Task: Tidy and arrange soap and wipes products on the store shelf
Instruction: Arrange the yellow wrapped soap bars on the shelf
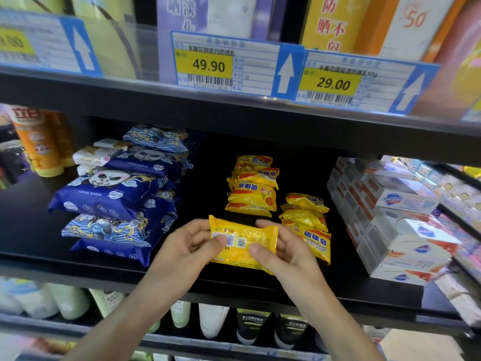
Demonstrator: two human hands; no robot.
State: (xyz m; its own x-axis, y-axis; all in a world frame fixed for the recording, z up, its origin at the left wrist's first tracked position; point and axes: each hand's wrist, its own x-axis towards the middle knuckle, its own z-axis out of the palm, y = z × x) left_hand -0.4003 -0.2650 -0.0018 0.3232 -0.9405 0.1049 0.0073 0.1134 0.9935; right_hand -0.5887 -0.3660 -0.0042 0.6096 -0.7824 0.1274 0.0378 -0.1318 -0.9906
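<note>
1. Both hands are holding one yellow soap pack [243, 241] just in front of the shelf [260, 287], near the middle of its front edge. The left hand [192, 243] is pinching its left end, thumb on the barcode side; the right hand [278, 246] is gripping its right end, thumb on top.
2. The pack is showing its printed back, so the step in hand looks like checking or turning it before it goes back with the others.
3. Two soap stacks are sitting behind it: a taller stack [252, 186] toward the back and a lower stack [307, 220] to its right, reaching the front edge just beside the right hand.
4. The next move probably calls for flipping the pack label-up and laying it squarely on one stack, or in the bare gap in front of the taller one.
5. Blue wipes packs [117, 194] are lying piled and skewed toward the left end; white boxes [398, 220] are standing stacked at the right end.
6. The fingers under the pack are hidden. The small print is too blurred to read, and the shelf's far right end is smeared and partly cut off.
</note>
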